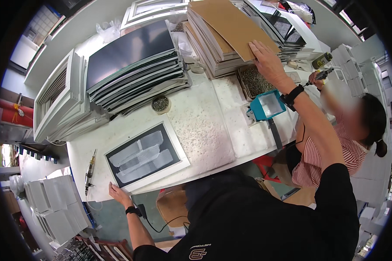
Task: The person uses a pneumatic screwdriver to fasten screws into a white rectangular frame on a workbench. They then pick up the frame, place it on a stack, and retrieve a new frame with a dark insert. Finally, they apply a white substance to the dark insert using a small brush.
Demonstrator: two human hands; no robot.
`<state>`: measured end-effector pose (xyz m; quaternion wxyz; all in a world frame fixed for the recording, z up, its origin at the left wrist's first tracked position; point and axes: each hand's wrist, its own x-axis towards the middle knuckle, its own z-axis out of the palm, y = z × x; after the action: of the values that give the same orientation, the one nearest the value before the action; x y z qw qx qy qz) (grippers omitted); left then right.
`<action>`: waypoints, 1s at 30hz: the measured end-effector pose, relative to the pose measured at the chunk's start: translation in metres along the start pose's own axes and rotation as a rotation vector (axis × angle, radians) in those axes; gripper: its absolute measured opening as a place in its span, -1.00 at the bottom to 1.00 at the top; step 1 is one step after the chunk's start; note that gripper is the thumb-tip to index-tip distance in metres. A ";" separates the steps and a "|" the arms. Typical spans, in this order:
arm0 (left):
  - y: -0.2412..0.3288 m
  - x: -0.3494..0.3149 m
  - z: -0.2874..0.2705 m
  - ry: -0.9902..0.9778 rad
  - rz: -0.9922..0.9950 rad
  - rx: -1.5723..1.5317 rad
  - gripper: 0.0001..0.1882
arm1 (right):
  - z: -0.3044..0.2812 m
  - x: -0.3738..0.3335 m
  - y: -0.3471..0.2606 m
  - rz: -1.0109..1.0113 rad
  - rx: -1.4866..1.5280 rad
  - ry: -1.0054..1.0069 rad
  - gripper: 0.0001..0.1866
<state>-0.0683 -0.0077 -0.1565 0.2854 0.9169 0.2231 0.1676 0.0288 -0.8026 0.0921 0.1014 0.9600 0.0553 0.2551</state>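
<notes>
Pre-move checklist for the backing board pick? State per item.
1. Right hand flat on brown backing board: ok.
2. Board gripped or lifted: not ok, palm only rests on it.
3. Left hand steadies white frame at its near corner: ok.
4. Frame lies flat on table: ok.
5. Co-worker's power tool apart from the right hand: ok.
6. Board is a single sheet: cannot tell.
</notes>
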 end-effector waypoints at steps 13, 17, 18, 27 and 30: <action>0.014 0.002 0.025 0.256 0.026 0.122 -0.65 | -0.020 0.045 0.144 0.942 1.171 0.803 -0.55; 0.030 -0.004 0.016 0.241 -0.049 0.156 -0.66 | -0.023 0.026 0.132 1.037 1.302 0.755 -0.47; 0.031 -0.006 0.013 0.241 -0.044 0.153 -0.66 | -0.032 0.020 0.123 1.044 1.308 0.735 -0.47; 0.027 0.010 -0.018 -0.042 0.148 0.150 -0.72 | -0.131 -0.123 -0.029 1.255 1.621 0.659 -0.50; 0.033 0.032 -0.038 -0.255 0.144 0.031 -0.74 | -0.116 -0.136 -0.114 1.355 1.714 0.580 -0.50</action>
<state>-0.0476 0.0009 -0.1014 0.2845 0.9486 0.1212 0.0666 -0.1527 -0.6936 0.1003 -0.7662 0.4497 -0.2986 0.3487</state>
